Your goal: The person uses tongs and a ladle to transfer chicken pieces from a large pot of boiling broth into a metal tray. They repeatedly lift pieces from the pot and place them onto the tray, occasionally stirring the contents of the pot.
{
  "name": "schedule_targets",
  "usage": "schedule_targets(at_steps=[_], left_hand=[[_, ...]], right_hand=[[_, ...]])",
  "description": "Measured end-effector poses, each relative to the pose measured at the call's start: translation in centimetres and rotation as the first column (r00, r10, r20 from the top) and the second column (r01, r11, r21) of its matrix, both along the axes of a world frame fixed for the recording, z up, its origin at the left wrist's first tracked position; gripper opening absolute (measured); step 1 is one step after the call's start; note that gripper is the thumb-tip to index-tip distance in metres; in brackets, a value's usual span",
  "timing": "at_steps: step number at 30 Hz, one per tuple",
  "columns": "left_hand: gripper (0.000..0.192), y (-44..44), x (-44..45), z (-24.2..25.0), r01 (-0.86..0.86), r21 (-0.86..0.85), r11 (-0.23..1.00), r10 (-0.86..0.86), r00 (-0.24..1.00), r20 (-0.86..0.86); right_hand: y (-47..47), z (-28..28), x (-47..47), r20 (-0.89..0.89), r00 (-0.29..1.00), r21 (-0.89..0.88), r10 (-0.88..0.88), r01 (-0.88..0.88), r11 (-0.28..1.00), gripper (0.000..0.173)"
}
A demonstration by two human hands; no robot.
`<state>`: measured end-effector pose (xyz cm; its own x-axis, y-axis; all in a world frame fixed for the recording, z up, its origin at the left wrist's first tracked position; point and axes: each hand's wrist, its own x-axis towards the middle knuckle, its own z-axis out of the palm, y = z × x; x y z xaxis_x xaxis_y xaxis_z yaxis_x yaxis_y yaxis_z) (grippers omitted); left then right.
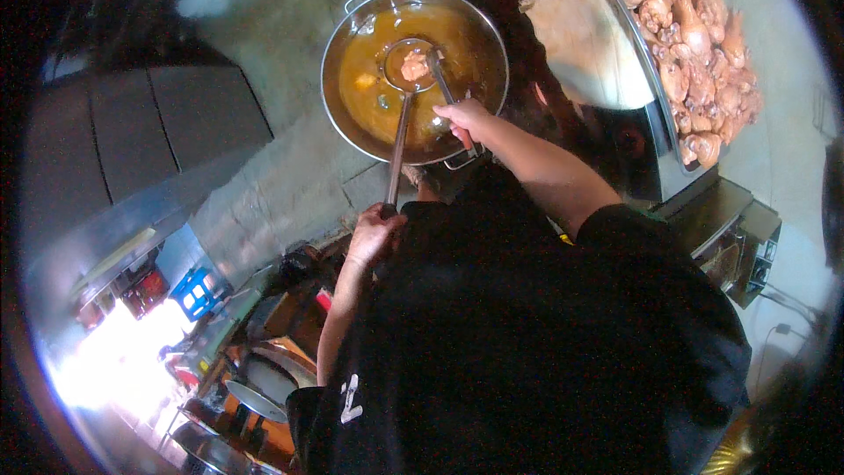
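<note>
Before me is a wide metal pan [331, 105] with loop handles, holding amber-brown liquid. My left hand [376, 234] is closed around the long handle of a round skimmer or ladle [398, 152], whose head lies over the liquid. A pale pink-orange piece of food, perhaps chicken [415, 66], rests in that head. My right hand [467, 120] grips a dark utensil with a red-orange handle [447, 82]; its far end touches or lies beside the piece. The exact kind of this utensil cannot be told. A smaller yellowish piece [364, 81] is in the liquid, left of the skimmer head.
At the upper right, a large metal tray [672, 125] is heaped with chicken pieces [692, 26], drumsticks among them. A pale cloth or board [590, 39] lies beside it. A blue plastic basket [198, 293] and a round pan or lid [256, 401] are at the lower left.
</note>
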<state>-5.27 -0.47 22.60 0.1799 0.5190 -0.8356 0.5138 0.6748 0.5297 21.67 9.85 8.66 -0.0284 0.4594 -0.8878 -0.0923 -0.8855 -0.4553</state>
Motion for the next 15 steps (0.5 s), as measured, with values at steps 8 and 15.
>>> schedule_targets(at_steps=[8, 15], left_hand=[[0.016, -0.3, -1.0, 0.5, -0.023, -0.002, 1.0, 0.023, 1.0, -0.002], [0.04, -0.3, -3.4, -4.7, 0.375, 0.018, 0.927, -0.334, 0.844, -0.421]], right_hand=[[-0.3, 3.0, 2.9, 0.744, 0.486, 0.04, 0.459, -0.718, 0.695, 0.039], [-0.9, 8.0, 4.0, 0.87, 0.361, 0.165, 0.336, -0.855, 0.491, 0.018]])
